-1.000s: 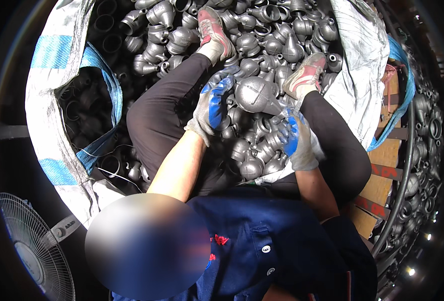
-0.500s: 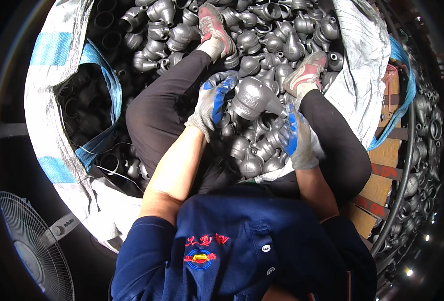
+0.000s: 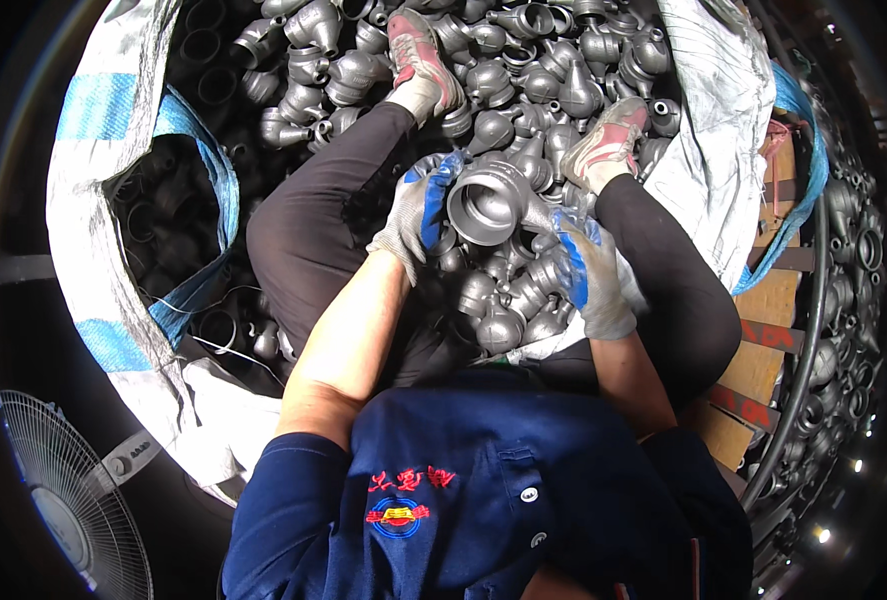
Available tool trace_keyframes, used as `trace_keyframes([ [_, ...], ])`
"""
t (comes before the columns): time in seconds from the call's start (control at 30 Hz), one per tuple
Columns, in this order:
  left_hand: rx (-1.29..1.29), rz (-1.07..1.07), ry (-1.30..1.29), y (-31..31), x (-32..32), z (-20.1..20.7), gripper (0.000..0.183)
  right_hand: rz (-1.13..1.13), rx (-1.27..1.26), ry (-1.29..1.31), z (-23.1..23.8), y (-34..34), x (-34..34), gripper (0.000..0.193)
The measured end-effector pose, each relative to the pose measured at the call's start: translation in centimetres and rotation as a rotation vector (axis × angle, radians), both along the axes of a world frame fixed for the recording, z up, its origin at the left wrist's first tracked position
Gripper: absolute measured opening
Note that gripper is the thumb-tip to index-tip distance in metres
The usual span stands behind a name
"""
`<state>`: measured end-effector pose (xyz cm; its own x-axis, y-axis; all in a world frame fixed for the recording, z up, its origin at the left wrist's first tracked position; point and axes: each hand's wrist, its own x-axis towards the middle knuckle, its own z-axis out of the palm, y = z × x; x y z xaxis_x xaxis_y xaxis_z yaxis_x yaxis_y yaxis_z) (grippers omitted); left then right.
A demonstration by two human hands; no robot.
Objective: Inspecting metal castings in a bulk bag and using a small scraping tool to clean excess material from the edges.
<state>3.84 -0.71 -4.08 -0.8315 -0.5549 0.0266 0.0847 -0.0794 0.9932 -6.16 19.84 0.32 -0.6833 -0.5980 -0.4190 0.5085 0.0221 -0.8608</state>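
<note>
A hollow, rounded grey metal casting with a wide round mouth and a narrower side neck [image 3: 485, 205] is held up between the two hands, above the lap, with its open mouth turned toward the head. Its left side is gripped by the left hand [image 3: 421, 208], gloved in grey knit with a blue-coated palm; its neck, on the right, is grasped in the curled fingers of the right hand [image 3: 593, 275], gloved alike. How far the fingertips are wrapped underneath cannot be told. Just below it, a cluster of smaller grey metal castings [image 3: 498, 330] is framed by legs in dark trousers [image 3: 323, 210]. Beyond, a heap of similar grey metal castings [image 3: 578, 90] is pressed by two pink-and-grey shoes [image 3: 418, 55]. The heap is enclosed by a large white woven bag with blue bands [image 3: 98, 230]. At lower left, a round wire-guarded fan [image 3: 73, 500] is seen.
</note>
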Motion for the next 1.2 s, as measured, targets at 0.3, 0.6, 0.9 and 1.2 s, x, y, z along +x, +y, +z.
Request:
trace_keyframes([
  [0.3,0.355,-0.055,-0.279,0.0,-0.2,2.7,0.026,0.048,-0.138,-0.194,1.0,0.6,-0.3,0.026],
  [0.6,0.699,-0.097,-0.31,0.3,-0.6,2.0,0.034,0.061,-0.025,-0.082,2.3,-0.2,0.6,0.027],
  [0.9,0.164,-0.28,-0.065,1.1,-0.9,1.7,0.034,0.132,0.078,0.471,4.1,-1.9,2.1,0.032],
  [1.2,0.995,-0.338,0.059,2.0,-1.2,0.5,0.036,0.147,-0.166,0.316,4.4,-2.3,3.7,0.047],
])
